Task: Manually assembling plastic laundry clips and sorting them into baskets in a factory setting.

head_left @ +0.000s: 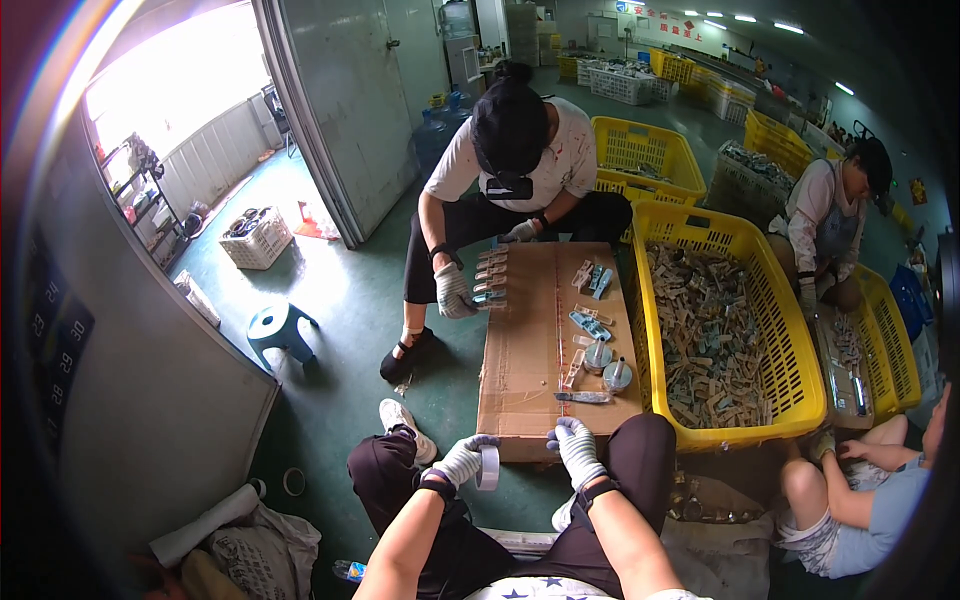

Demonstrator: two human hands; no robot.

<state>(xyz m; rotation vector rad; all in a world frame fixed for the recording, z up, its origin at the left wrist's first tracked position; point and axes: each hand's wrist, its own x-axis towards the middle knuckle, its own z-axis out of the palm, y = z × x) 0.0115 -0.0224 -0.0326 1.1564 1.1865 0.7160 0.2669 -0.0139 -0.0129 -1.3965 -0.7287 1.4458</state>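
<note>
My left hand (460,462), in a striped glove, is closed around a roll of pale tape (487,468) beside the near left corner of a cardboard box (525,380). My right hand (577,452), gloved too, has its fingers pinched together at the box's near edge; what they hold, if anything, is too small to make out. On the box top lie pink clothespins (582,274), blue clothespins (590,324), two round pots (617,376) with upright stems and a dark, slim tool (583,397). More clothespins (491,266) line its far left edge.
Across the box sits a person (520,150) whose gloved hand touches the clothespins. A yellow crate (800,380) full of clothespins stands right of the box. Other people sit further right. At left are a blue stool (280,332) and another tape roll (294,482).
</note>
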